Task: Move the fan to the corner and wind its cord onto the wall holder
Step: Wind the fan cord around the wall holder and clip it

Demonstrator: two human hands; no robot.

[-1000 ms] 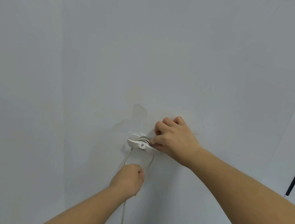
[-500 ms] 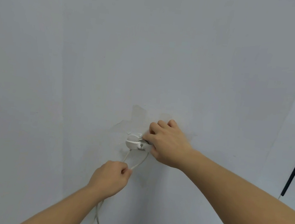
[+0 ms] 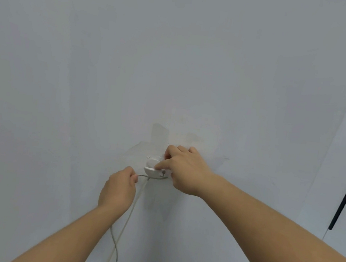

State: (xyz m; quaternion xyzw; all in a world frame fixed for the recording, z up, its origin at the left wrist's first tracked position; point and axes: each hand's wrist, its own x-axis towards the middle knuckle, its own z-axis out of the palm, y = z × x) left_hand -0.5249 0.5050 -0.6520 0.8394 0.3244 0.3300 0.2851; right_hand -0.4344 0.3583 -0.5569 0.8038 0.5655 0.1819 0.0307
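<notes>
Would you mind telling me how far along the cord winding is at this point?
Midway, by the look of it. Done: cord already reaches the wall holder; how many turns are on it is unclear. In hand: the left hand pinches the cord and pulls it sideways, while the right hand steadies the holder. Left: slack hanging below must be wound. The fan is out of view.

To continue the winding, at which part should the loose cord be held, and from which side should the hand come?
Probably the taut stretch of the cord, left of the wall holder, pinched from below-left as the left hand does now. That part is straight and free; the right hand covers the holder's right side, and the slack hangs below.
</notes>
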